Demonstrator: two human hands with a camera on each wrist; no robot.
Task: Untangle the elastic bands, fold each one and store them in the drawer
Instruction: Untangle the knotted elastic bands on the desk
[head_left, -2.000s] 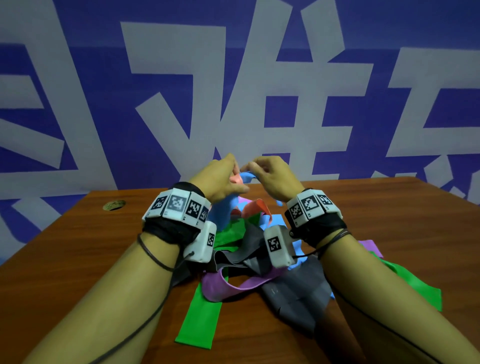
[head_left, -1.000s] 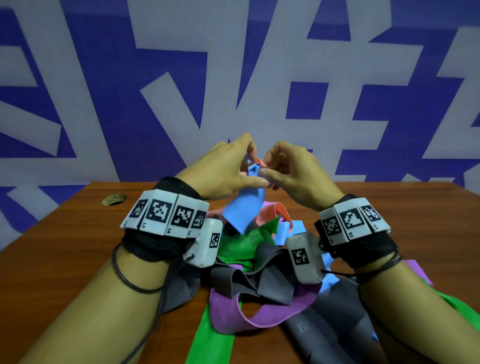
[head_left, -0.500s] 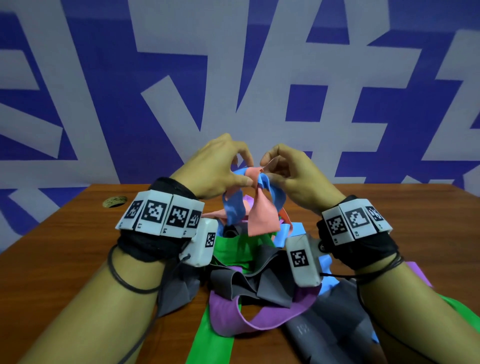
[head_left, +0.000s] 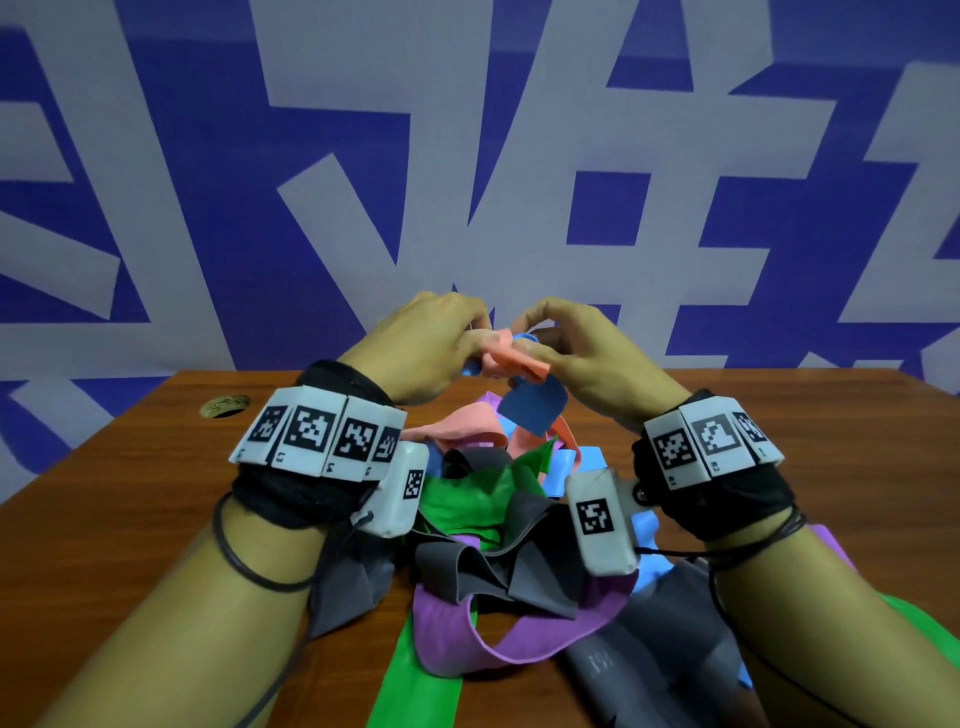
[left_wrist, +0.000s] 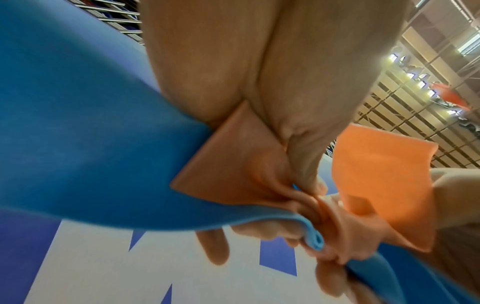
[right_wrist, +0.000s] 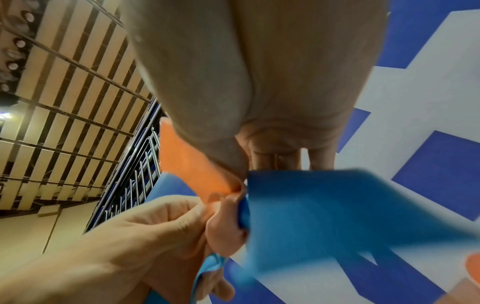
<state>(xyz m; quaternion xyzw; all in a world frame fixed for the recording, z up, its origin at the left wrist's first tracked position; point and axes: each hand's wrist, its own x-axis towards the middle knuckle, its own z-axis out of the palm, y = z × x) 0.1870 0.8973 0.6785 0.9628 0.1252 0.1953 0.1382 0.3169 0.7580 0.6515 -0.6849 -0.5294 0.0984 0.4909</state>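
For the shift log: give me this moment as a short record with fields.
left hand: pinches the orange band at the knot
right hand: pinches the same knot, where the blue band crosses it
knot height: held above the pile
pile: green band, purple band and grey band tangled on the wooden table
drawer: not in view

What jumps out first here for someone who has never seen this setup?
Two raised hands, the left hand and right hand, pinch a knot of orange band and blue band above the wooden table. Below them lies a bright tangle of bands, and a bold blue and white wall stands behind.
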